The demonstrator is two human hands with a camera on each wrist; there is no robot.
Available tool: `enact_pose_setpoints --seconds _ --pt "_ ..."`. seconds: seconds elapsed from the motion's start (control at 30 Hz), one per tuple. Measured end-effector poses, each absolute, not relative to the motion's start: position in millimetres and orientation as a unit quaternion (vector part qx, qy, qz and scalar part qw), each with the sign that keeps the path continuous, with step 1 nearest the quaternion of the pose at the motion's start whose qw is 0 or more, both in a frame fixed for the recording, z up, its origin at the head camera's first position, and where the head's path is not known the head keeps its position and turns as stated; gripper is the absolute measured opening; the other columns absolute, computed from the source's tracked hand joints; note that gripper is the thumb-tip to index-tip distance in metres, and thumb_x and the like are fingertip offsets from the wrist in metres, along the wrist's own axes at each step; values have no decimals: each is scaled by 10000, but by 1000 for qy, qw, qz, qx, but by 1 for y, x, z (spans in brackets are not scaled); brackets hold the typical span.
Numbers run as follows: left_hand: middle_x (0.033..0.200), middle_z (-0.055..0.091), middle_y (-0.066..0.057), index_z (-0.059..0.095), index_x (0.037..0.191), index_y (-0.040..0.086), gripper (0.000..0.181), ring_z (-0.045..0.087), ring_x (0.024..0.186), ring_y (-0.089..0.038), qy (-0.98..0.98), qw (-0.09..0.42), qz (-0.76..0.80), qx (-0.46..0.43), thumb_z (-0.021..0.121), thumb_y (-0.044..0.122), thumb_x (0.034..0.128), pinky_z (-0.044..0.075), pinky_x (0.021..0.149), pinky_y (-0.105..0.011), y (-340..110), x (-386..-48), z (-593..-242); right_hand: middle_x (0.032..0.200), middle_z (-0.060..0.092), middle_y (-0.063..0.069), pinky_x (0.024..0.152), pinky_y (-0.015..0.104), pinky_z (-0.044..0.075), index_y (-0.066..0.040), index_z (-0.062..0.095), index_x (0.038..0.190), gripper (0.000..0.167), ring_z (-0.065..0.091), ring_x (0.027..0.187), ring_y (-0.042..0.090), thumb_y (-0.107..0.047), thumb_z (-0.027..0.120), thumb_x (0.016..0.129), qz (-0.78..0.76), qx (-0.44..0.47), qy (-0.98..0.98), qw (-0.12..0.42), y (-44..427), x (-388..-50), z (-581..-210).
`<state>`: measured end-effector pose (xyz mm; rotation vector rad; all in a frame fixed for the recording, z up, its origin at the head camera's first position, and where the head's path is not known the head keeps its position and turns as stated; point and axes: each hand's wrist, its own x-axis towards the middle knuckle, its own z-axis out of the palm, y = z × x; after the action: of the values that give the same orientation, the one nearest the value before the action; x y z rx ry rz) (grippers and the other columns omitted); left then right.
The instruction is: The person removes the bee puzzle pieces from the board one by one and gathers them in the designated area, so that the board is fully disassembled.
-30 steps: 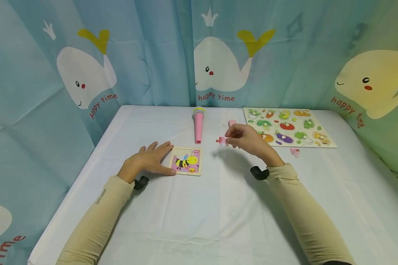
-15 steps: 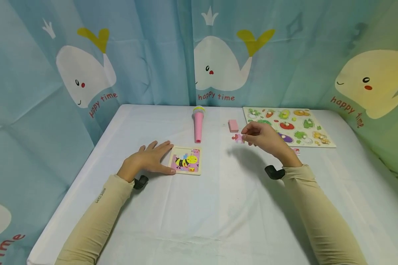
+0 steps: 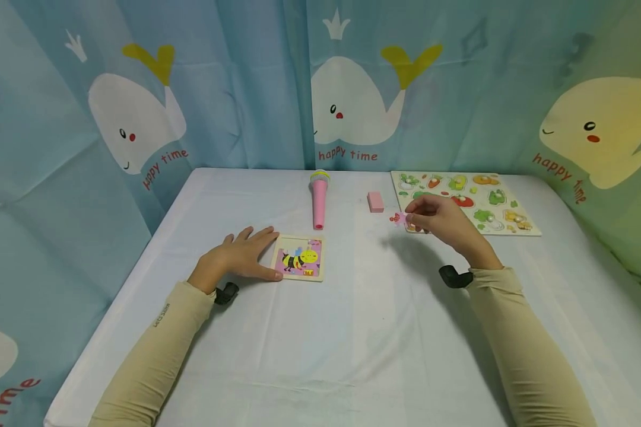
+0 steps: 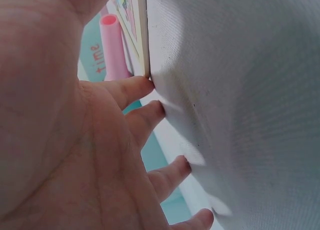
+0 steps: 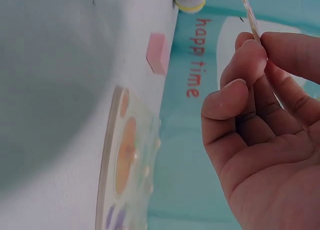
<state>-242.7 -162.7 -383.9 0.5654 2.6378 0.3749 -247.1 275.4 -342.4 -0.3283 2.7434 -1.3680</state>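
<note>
Bee puzzle (image 3: 300,261), one, centre of the frame: flat on the white table (image 3: 310,344), inside a wooden border (image 3: 304,278). Condition: well advanced, I judge; the bee reads nearly whole. A pale strip along its upper part looks to me like bare backing, so some filling seems left to do.

Puzzle piece (image 3: 399,219), one, pink with a red figure, right of centre: out of the border and held clear of the table. Whether it fits the pale strip I cannot tell from here.

Right hand (image 3: 451,228), one: thumb and forefinger pinch the piece by its edge. The piece juts leftward past the fingertips in the head view; in the right wrist view it stands edge-on above them.

Left hand (image 3: 237,258), one, left of centre: fingers spread and grasping nothing, thumb at the puzzle's lower left corner, forefinger touching its upper left corner.

Also present: pink block (image 3: 375,202) and toy microphone (image 3: 319,204), upper middle; vegetable board (image 3: 518,232), upper right, partly behind the right hand.
</note>
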Motion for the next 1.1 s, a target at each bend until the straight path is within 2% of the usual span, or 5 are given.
enact_pose_setpoints --seconds 0.13,0.4,0.67,0.93,1.1 --pt "1794 121 -96 233 1720 116 1100 41 1612 -485 948 208 133 202 777 603 897 42 1226 -746 -162 -242 -384 1031 703 157 720 325 539 37 645 1228 259 625 863 282 -157 689 1062 -451 -102 887 19 287 -246 -342" --pt "1793 127 -99 237 1717 106 1094 39 1612 -487 946 207 141 203 776 595 900 33 1229 -741 -160 -241 -381 974 696 47 688 261 532 85 637 1230 259 626 830 190 -112 664 1065 -464 -86 882 -12 311 -248 -341" --pt "1793 122 -99 234 1719 114 1100 38 1613 -483 949 209 135 196 778 601 897 38 1229 -741 -160 -241 -381 991 702 19 739 281 560 74 610 1257 277 650 860 177 -133 648 1078 -478 -41 877 -16 333 -248 -341" --pt "1791 128 -109 239 1717 109 1101 43 1612 -485 948 209 136 197 779 600 894 41 1227 -745 -160 -241 -381 986 688 -112 749 229 550 99 595 1292 310 632 854 119 -139 610 1093 -482 -4 876 -21 355 -246 -345" --pt "1791 125 -111 234 1718 108 1095 41 1611 -487 948 209 135 197 771 600 900 40 1229 -742 -161 -241 -382 983 672 -108 739 234 544 108 583 1298 323 617 853 101 -141 597 1092 -479 9 878 -12 367 -245 -347"
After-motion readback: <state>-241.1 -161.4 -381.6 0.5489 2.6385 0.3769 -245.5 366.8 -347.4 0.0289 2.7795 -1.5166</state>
